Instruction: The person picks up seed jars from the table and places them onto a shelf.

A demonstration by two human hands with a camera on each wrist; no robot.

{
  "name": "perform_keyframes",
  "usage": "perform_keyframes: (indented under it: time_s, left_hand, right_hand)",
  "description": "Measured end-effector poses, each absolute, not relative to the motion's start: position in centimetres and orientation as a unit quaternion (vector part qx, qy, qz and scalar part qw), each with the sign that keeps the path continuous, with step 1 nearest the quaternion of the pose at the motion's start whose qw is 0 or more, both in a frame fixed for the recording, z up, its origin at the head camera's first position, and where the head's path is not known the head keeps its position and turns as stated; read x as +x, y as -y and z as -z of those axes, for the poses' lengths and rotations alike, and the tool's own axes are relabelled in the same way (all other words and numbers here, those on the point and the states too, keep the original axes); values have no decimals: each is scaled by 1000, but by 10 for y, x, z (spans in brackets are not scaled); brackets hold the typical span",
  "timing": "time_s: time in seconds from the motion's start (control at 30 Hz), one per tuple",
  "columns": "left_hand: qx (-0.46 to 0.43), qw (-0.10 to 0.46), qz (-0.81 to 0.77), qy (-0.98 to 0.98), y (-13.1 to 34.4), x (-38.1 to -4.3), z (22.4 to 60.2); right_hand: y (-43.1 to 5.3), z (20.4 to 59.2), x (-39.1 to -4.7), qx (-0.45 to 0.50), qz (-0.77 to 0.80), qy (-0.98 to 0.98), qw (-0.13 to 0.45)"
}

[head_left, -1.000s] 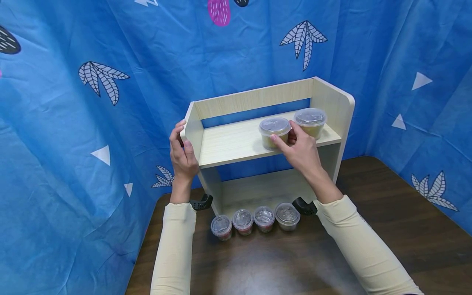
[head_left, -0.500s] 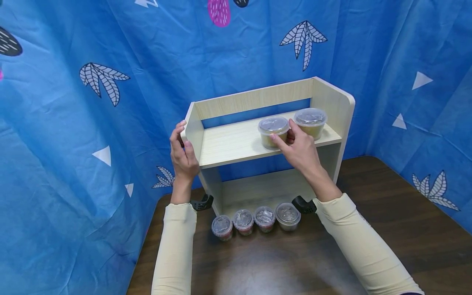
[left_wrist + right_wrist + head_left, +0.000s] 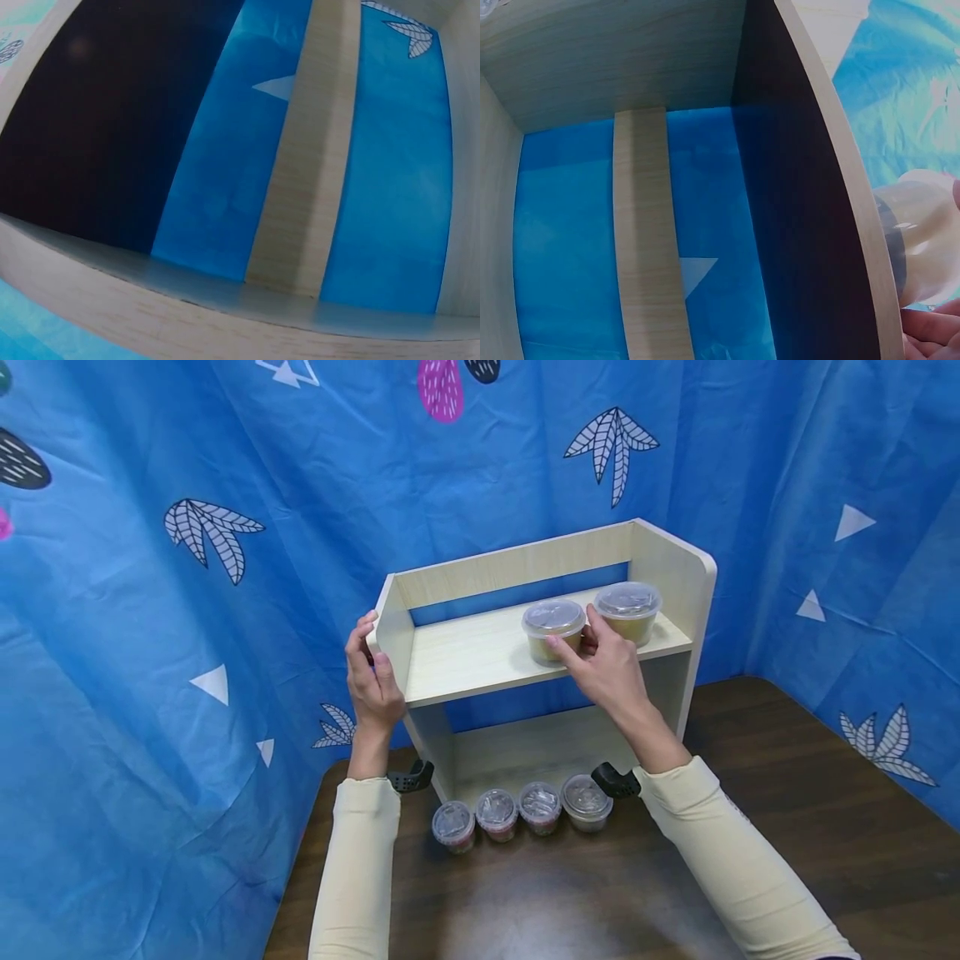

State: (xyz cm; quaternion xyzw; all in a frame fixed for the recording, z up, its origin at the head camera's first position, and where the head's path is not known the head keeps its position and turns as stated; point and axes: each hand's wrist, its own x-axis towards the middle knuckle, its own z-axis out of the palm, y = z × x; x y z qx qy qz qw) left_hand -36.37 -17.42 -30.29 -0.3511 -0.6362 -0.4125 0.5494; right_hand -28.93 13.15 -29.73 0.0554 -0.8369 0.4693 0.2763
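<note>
In the head view, my right hand [image 3: 603, 664] pinches a round clear plastic food container [image 3: 553, 633] with a clear lid and yellowish contents. The container sits near the front edge of the upper board of a pale wooden shelf [image 3: 465, 652]. At the right edge of the right wrist view, the fingers [image 3: 934, 330] show beside that container. A similar lidded container [image 3: 628, 610] stands to its right, close to my fingertips. My left hand [image 3: 371, 681] holds the shelf's left side panel, fingers outside and thumb at the front edge. The left wrist view shows the shelf's underside, without the hand.
Several small lidded cups [image 3: 497, 814] stand in a row on the dark wooden table [image 3: 555, 902], before the shelf's lower level, with a slightly larger cup [image 3: 587, 803] at the row's right end. A blue patterned curtain [image 3: 495, 460] hangs behind and at both sides.
The pinched container has shifted very slightly left along the board with my right hand. My left hand keeps its place on the side panel. The head view has tilted a little.
</note>
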Motion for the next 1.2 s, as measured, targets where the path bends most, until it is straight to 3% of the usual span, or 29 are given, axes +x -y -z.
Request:
perform_keyframes:
  time_s: [1.2]
  left_hand:
    - [-342,544,415,644,174,-364,305]
  right_hand:
    - [-154,340,-233,95,-484,791,362]
